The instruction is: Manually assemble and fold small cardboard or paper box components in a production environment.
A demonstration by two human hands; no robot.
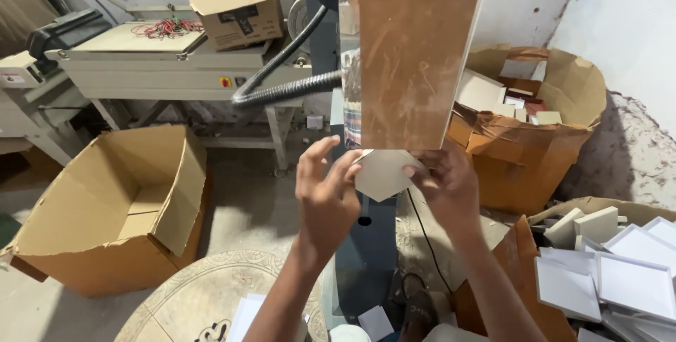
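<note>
The scratched clear guard panel (408, 67) blocks the way straight ahead, and the corrugated hose (282, 89) crosses at its left. Open floor lies between the empty carton (105, 201) and the machine column (366, 257); the scrap-filled carton (528, 131) crowds the right.

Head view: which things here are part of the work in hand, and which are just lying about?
In hand:
- grey card piece, held by left hand and right hand
- scratched clear guard panel just above it

Lying about:
- open empty carton
- carton of scraps
- white trays
- red wires
</note>
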